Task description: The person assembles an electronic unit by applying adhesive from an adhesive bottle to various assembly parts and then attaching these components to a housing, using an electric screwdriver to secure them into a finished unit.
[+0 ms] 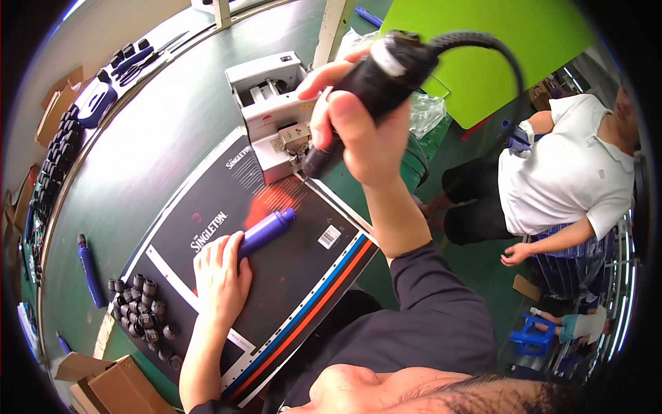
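Observation:
My right hand is raised and wrapped around a black corded electric screwdriver, its narrow end tilted down and left. A thick black cable curves away from the tool's top. Lower on the left, my left hand has its fingers over the near end of a blue cylindrical tube, lying on a black printed sheet. The tube's far end points up and right, towards a small white machine with a metal block on its front. The tool's tip hangs just beside that machine.
Many black ring-shaped caps lie heaped left of my forearm. Another blue tube is on the green table. Cardboard boxes stand at lower left. A person in a white shirt stands at right, near a lime-green panel.

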`<action>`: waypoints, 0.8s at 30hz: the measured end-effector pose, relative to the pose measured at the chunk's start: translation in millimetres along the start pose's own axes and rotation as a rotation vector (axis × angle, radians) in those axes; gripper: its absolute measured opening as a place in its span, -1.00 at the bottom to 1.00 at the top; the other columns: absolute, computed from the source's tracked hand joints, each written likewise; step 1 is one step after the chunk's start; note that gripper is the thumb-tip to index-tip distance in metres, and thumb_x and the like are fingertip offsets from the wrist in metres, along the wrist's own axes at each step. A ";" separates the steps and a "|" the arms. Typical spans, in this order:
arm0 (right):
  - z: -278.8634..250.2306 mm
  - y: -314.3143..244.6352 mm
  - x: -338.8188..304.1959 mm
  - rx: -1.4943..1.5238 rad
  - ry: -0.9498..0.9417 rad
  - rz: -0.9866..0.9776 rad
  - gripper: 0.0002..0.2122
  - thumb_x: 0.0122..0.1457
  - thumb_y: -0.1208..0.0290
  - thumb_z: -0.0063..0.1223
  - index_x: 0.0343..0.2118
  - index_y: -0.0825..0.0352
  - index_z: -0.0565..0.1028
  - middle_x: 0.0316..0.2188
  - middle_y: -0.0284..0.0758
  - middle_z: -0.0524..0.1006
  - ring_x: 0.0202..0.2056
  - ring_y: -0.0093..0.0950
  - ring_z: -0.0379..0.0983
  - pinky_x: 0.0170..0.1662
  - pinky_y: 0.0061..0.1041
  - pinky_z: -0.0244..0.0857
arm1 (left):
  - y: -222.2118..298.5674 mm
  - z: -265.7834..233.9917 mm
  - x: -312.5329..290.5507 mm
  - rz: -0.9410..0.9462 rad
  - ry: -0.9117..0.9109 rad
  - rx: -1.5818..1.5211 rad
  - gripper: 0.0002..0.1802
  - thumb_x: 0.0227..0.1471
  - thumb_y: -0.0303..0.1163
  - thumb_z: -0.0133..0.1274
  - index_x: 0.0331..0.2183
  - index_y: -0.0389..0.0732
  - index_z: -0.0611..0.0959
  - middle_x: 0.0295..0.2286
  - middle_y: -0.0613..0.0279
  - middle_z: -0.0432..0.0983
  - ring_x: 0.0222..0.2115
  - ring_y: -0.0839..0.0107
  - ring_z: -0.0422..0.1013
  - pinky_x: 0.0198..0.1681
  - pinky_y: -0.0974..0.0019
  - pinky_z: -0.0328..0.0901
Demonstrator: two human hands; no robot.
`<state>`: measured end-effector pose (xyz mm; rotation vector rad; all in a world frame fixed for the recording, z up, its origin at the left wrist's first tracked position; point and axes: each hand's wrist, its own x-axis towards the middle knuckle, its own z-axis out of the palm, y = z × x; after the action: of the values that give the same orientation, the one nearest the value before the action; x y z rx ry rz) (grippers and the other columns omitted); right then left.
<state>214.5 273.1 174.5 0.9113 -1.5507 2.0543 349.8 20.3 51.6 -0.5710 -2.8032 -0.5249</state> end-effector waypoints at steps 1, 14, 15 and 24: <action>4.2 -6.2 -2.3 0.005 -0.015 -0.030 -0.53 0.29 0.30 0.16 0.08 0.38 0.17 -0.29 0.04 0.56 -0.62 -0.54 0.44 -0.50 -0.57 0.38 | 1.8 -0.1 3.1 -0.023 -0.008 0.004 -0.41 -0.03 -0.37 0.25 0.09 -0.17 0.53 -0.05 0.08 0.45 -0.01 0.11 0.38 0.16 0.02 0.19; 33.6 -1.9 -28.5 0.068 -0.069 0.012 -0.47 0.25 0.28 0.26 0.09 0.30 0.15 -0.37 0.01 0.53 -0.62 -0.52 0.45 -0.51 -0.55 0.43 | -2.6 11.0 5.6 -0.018 0.075 0.063 -0.40 -0.02 -0.34 0.30 0.11 0.19 0.62 -0.15 0.24 0.38 -0.09 0.19 0.32 0.06 0.04 0.19; 34.0 0.7 -29.3 0.081 -0.088 0.004 -0.48 0.25 0.31 0.25 0.09 0.30 0.15 -0.36 0.01 0.53 -0.61 -0.52 0.45 -0.51 -0.55 0.43 | -1.7 10.7 5.6 -0.021 0.072 0.060 -0.40 -0.02 -0.34 0.30 0.11 0.19 0.62 -0.15 0.24 0.38 -0.09 0.19 0.32 0.06 0.04 0.19; 41.1 21.9 -38.8 0.117 -0.142 0.026 -0.52 0.19 0.55 0.20 0.08 0.34 0.18 -0.34 -0.04 0.55 -0.54 -0.54 0.48 -0.41 -0.54 0.44 | -2.8 10.9 5.2 -0.025 0.077 0.048 -0.39 -0.02 -0.37 0.29 0.10 0.25 0.62 -0.14 0.22 0.37 -0.08 0.18 0.32 0.06 0.03 0.18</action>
<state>237.7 229.9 138.9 1.1075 -1.5330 2.1588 342.4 23.9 42.4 -0.4954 -2.7457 -0.4731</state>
